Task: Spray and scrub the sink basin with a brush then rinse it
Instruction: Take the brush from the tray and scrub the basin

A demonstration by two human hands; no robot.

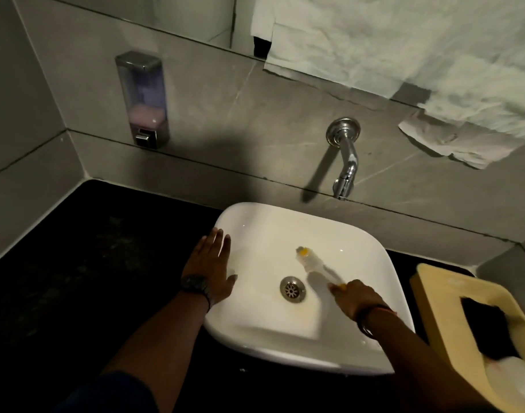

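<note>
A white square sink basin (285, 347) sits on a black counter, with a round metal drain (292, 289) at its bottom. My right hand (356, 298) grips the handle of a brush (310, 262) with a pale, yellow-tipped head that lies blurred inside the basin, just right of and above the drain. My left hand (210, 268) rests flat, fingers spread, on the basin's left rim; a dark watch is on that wrist. A chrome wall tap (344, 162) hangs over the basin's back edge, with no water seen running.
A wall soap dispenser (142, 99) with pink liquid hangs at the left. A cream tissue box (452, 302) stands on the counter right of the sink. Crumpled white paper (404, 49) covers the mirror above. Black counter (91, 263) stretches to the left.
</note>
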